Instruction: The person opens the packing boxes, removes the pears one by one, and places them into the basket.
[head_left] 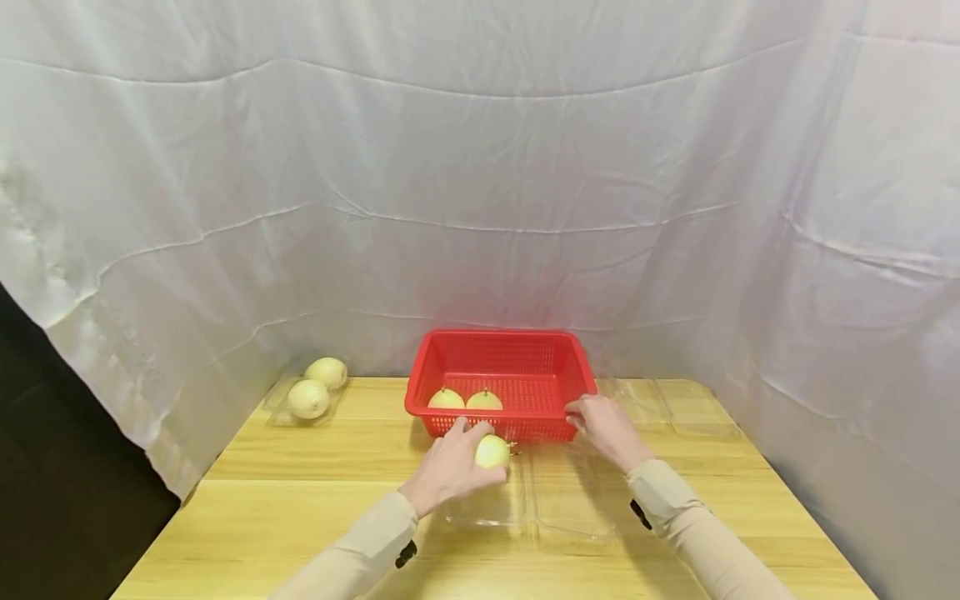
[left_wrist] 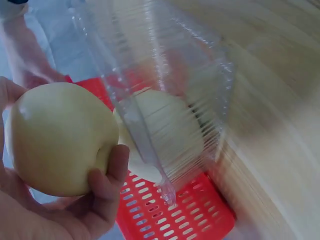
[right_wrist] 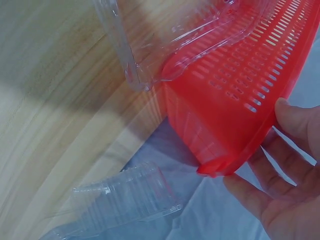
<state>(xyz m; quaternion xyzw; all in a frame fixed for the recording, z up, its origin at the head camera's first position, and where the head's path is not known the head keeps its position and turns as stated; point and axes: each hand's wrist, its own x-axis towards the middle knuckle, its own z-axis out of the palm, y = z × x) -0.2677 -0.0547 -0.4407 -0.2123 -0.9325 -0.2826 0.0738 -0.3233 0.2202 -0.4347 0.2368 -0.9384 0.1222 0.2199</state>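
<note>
My left hand (head_left: 450, 468) holds a round, pale yellow pear (head_left: 491, 452) by its sides, its stem pointing right. The pear is over the left part of an open clear plastic container (head_left: 573, 504), just in front of a red perforated basket (head_left: 502, 334). At the basket's front right corner, my right hand (head_left: 609, 427) grips the rim; the right wrist view shows the thumb (right_wrist: 290, 117) on one side and fingers on the other. Two more pears (head_left: 447, 399) lie inside the basket at its front left. In the left wrist view, the clear container partly covers a pear (left_wrist: 165, 135).
At the back left of the wooden table (head_left: 315, 467), two pears (head_left: 308, 400) sit in a clear container. Another open clear container (head_left: 686, 404) lies at the back right. A pale cloth curtain (head_left: 510, 183) hangs behind and along the sides.
</note>
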